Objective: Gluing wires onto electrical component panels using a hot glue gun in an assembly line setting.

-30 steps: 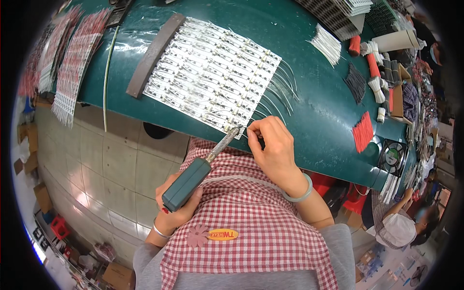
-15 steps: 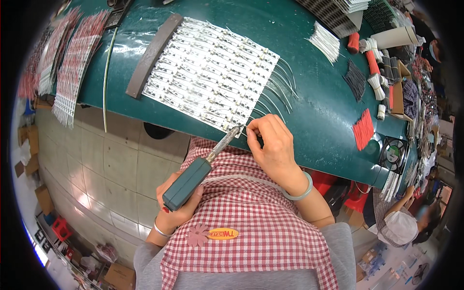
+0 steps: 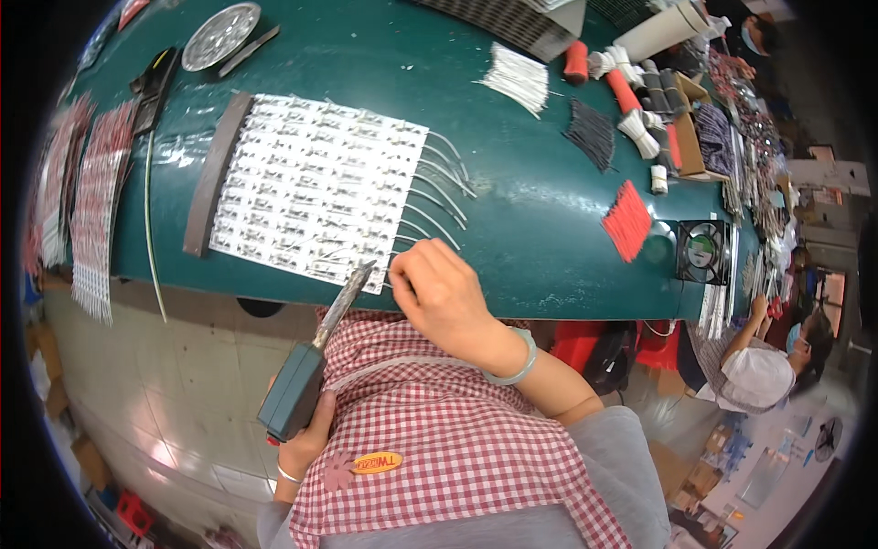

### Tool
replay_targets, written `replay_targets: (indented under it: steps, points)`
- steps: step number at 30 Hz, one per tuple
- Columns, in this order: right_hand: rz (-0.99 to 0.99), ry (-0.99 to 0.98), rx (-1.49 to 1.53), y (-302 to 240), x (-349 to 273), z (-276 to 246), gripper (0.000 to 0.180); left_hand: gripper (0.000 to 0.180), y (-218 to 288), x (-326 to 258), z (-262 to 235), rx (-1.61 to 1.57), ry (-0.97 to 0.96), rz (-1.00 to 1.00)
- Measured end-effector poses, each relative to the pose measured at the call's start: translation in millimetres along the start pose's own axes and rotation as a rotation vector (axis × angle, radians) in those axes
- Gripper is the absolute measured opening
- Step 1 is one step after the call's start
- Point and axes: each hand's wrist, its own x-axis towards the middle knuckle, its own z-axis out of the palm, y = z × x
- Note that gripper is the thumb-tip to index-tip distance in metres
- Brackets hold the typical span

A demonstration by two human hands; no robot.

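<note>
My left hand (image 3: 313, 437) grips a soldering iron (image 3: 294, 389) by its dark green handle. Its metal tip rests at or just over the near right corner of a white circuit board panel (image 3: 315, 183); contact is hard to tell. Beside that corner, the fingers of my right hand (image 3: 445, 297) are pinched on a thin white wire (image 3: 390, 285), mostly hidden by the fingers. Several pale wires (image 3: 442, 195) curve out from the panel's right edge. A dark brown bar (image 3: 218, 176) lies along its left edge.
On the green table (image 3: 530, 247) lie bundles of white wires (image 3: 517, 80), black wires (image 3: 590, 134) and red wires (image 3: 627, 221). A small fan (image 3: 702, 251) stands at the right. A round metal dish (image 3: 220, 37) sits far left. Another person (image 3: 754, 375) sits at the right.
The whole view has shifted, so the panel appears further left and more of the table's far side shows. Relative to the panel, both hands stay by its near right corner.
</note>
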Motion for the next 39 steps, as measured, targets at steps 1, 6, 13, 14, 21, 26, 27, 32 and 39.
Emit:
replay_targets:
  steps: [1, 6, 13, 14, 21, 26, 27, 32, 39]
  points:
    - [0.003, -0.002, 0.001, 0, 0, -1, 0.012, 0.021, -3, -3, 0, -0.031, 0.014, -0.045]
    - [0.025, 0.005, 0.035, -1, 1, -2, 0.015, 0.021, 6, 2, 7, -0.048, 0.056, -0.006]
    - [0.046, -0.040, 0.011, -1, 2, 0, 0.015, 0.026, 5, 6, -5, 0.168, -0.064, 0.127]
    - [0.055, -0.049, 0.009, -2, 2, 1, 0.015, 0.027, 8, 5, -6, 0.156, -0.066, 0.117]
    - [0.089, -0.056, 0.006, -4, 4, 0, 0.018, 0.031, 4, 3, -7, 0.148, -0.146, 0.111]
    - [0.076, -0.053, 0.001, -3, 6, -1, 0.018, 0.031, 15, 9, 0, 0.081, -0.111, 0.094]
    - [0.076, -0.051, -0.002, -3, 6, 0, 0.018, 0.031, 15, 10, 0, 0.093, -0.116, 0.113]
    - [0.090, -0.063, -0.006, -4, 6, -1, 0.019, 0.031, 12, 6, -2, 0.069, -0.121, 0.021]
    - [0.083, -0.067, -0.002, -5, 6, 0, 0.018, 0.029, 0, 0, -7, 0.115, -0.061, 0.074]
